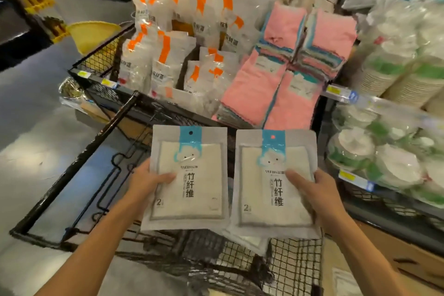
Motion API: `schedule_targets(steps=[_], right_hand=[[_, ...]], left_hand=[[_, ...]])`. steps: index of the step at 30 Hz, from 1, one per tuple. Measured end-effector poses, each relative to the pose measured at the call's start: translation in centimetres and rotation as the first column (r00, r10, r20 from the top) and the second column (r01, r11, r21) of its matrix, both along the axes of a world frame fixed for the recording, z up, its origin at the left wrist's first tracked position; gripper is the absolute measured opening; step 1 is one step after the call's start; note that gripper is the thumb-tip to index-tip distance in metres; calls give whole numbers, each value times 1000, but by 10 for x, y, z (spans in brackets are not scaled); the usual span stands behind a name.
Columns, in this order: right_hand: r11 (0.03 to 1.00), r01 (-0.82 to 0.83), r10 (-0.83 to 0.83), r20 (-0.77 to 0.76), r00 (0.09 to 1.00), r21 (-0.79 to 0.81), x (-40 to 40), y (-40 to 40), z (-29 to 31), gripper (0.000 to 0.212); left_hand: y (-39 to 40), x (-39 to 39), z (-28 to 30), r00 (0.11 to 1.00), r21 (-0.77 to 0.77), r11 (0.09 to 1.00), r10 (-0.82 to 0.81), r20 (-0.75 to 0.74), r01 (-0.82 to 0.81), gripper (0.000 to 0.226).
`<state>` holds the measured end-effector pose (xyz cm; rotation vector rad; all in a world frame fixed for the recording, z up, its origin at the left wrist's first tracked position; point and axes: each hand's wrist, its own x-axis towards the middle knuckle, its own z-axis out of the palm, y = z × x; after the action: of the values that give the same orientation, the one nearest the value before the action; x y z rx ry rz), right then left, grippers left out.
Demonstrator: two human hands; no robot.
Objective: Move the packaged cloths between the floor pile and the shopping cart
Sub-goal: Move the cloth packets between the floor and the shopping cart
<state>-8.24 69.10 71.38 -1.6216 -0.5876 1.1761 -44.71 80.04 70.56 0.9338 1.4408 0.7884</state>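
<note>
I hold two flat packs of cream cloth with a blue header, side by side above the black wire shopping cart point(79, 175). My left hand point(149, 181) grips the left packaged cloth point(192, 175) by its left edge, thumb on the front. My right hand point(312, 190) grips the right packaged cloth point(269, 180) by its right edge, and at least one more pack shows stacked under it. No floor pile is in view.
Ahead stands a wire display bin point(101, 72) with white packs marked orange point(168, 55) and stacks of pink folded cloths point(283, 74). Shelves of wrapped white disposable bowls point(384, 151) run along the right. Grey floor lies to the left.
</note>
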Motion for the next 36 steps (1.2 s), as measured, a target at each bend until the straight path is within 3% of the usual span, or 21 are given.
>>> schedule_targets(steps=[8,11,15,21,24,29,36], right_hand=[[956,248,-242,59,969,-155,-38,-12,-56,27],[927,293,-287,58,956,-232,-55,-20,-80,22],[901,294,-304,18,953,-320,-66,-28,-129,36],[865,280,-314,-12,949,-416,-64,-20,-208,40],[861,265,-304,-21,953,-435,-58,-11,-247,53],[851,276,-312,-7,950,-446,-50,10,-308,19],[802,305,-319,63,946,-514,-57,23,-375,29]], left_hand=[[62,-10,-65,968,-70,966,-251,-29,248,39],[70,-17,-101,946,-120,939,-325,-5,322,41],[77,-14,-148,927,-163,914,-376,7,372,42],[81,-1,-218,925,-219,903,-380,-1,371,53],[88,4,-263,934,-237,914,-352,-59,330,39],[98,10,-334,944,-237,926,-320,-80,294,33],[101,14,-407,929,-257,915,-350,-122,311,53]])
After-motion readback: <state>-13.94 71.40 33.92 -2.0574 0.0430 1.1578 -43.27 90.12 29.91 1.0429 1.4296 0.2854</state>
